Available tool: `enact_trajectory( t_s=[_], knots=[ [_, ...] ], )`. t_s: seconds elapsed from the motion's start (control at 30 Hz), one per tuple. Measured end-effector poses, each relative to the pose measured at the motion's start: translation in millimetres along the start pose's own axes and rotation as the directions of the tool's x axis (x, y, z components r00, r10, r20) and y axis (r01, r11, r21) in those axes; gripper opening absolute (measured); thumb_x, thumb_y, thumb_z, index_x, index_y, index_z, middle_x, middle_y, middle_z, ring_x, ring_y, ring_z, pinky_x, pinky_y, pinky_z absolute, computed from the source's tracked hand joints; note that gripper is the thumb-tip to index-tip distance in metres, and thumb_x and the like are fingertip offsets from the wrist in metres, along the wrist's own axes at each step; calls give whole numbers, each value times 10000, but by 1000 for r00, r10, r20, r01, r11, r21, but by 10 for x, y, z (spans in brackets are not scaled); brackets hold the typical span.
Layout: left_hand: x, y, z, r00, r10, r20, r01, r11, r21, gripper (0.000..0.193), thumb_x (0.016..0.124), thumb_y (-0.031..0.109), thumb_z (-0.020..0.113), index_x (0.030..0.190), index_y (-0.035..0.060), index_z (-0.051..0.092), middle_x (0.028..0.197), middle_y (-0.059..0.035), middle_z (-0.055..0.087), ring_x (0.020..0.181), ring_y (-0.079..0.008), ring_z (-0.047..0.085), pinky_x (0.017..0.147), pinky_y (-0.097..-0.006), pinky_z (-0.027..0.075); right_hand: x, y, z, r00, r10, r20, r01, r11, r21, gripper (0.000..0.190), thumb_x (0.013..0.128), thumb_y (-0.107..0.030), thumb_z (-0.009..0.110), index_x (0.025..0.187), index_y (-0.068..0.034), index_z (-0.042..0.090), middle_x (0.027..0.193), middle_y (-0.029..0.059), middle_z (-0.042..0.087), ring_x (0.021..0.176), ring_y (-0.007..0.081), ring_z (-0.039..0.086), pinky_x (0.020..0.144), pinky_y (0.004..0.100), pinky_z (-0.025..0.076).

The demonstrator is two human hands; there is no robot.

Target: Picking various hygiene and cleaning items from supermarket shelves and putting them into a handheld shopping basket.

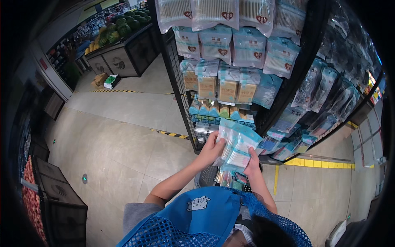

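Observation:
My left hand (212,150) grips the left side of a blue-topped plastic pack of cotton swabs (228,138). A second cotton swab pack (241,153) overlaps it on the right, and my right hand (254,162) holds its right edge, thumb on the front. Both packs are in front of my chest, tilted, with the white swabs showing through clear film. Just beneath them is a grey plastic basket (203,178) with several small packaged goods (227,178) in it, partly hidden by the packs and a blue mesh vest.
A black wire display rack (173,66) stands ahead, hung with swab packs (249,46) and toothpick packs (227,88). Its right side carries more bagged goods (324,83). Watermelons (123,29) top a fruit stand at the far left. A produce bin (63,200) is at the near left.

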State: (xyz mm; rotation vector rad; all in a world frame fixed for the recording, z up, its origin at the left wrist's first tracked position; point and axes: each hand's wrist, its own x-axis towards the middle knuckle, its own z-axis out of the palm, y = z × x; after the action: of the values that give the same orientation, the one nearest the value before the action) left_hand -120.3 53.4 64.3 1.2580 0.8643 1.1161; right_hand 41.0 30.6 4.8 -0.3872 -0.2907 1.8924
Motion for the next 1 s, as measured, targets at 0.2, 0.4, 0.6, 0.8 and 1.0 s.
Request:
enact_trajectory(
  t_s=[0.2, 0.4, 0.6, 0.8, 1.0],
  knots=[
    [226, -52, -321, 955, 246, -164, -212, 957, 200, 266, 775, 86, 423, 1012, -14, 353, 936, -93, 433, 861, -128, 422, 738, -237, 350, -60, 88, -174, 999, 51, -20, -50, 998, 27, 508, 733, -309, 474, 1116, -17, 313, 1070, 164, 421, 966, 315, 428, 809, 454, 341],
    [1031, 1004, -867, 816, 527, -238, -507, 850, 141, 522, 782, 42, 389, 1218, 94, 106, 1110, -143, 350, 961, -167, 406, 769, -269, 359, -292, 196, -379, 989, -24, -149, 23, 1000, -4, 538, 729, -385, 452, 1132, -58, 313, 1101, 137, 404, 981, 313, 408, 822, 475, 311],
    [1730, 1407, -1278, 701, 686, -198, -594, 714, 369, 326, 788, 42, 350, 1112, 64, 383, 1066, -83, 425, 962, -130, 396, 811, -205, 289, -450, 128, -350, 976, -109, -188, 107, 994, -20, 526, 740, -381, 433, 1135, -55, 311, 1098, 137, 409, 990, 308, 404, 835, 462, 306],
    [1947, 1529, -1311, 722, 663, -196, -607, 744, 280, 330, 794, 45, 341, 1120, 68, 386, 1065, -85, 434, 933, -115, 409, 789, -200, 304, -531, 118, -424, 967, -168, -193, 172, 985, 6, 527, 738, -380, 438, 1136, -59, 310, 1098, 137, 409, 991, 307, 405, 839, 454, 306],
    [1845, 1357, -1282, 657, 754, 24, -522, 432, 736, 310, 796, 36, 347, 1103, 36, 388, 1047, -112, 443, 909, -133, 437, 779, -204, 315, -581, 177, -425, 956, -162, -246, 173, 985, 26, 475, 767, -339, 404, 1129, -46, 312, 1100, 137, 405, 990, 306, 407, 841, 445, 310]
  ],
)
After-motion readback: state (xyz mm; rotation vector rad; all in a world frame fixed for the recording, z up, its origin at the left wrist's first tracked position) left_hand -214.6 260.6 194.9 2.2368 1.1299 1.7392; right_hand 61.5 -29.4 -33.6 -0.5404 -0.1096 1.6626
